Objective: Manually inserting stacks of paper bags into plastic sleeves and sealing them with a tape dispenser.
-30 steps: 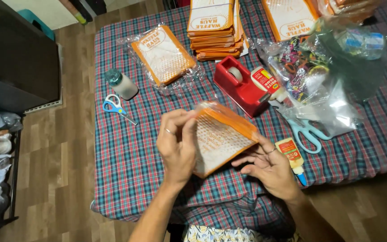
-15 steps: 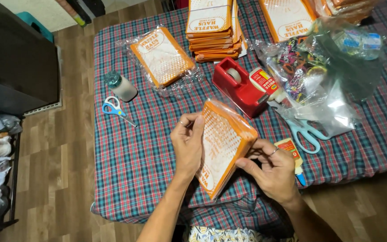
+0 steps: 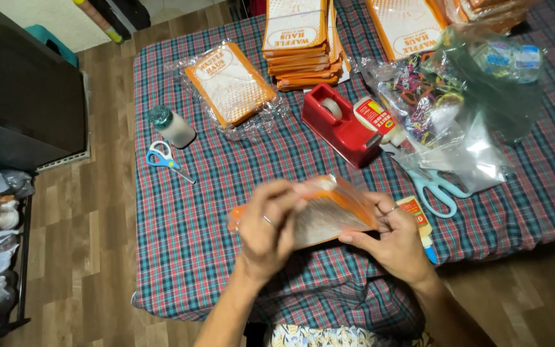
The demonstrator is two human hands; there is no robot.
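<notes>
I hold an orange bag (image 3: 329,215) above the surface's near edge: my left hand (image 3: 268,231) closes its grip on the left end, my right hand (image 3: 393,241) pinches the right. Tape dispenser (image 3: 342,122) sits beyond.

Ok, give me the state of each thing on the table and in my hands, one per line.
Left hand: grip on orange bag.
Right hand: grip on same bag.
Orange bag: held above the cloth, blurred.
Wrapped bag: lying flat.
Bag stack: piled flat.
Tape dispenser: roll loaded.
Small scissors: closed.
Bottle: capped, on its side.
</notes>
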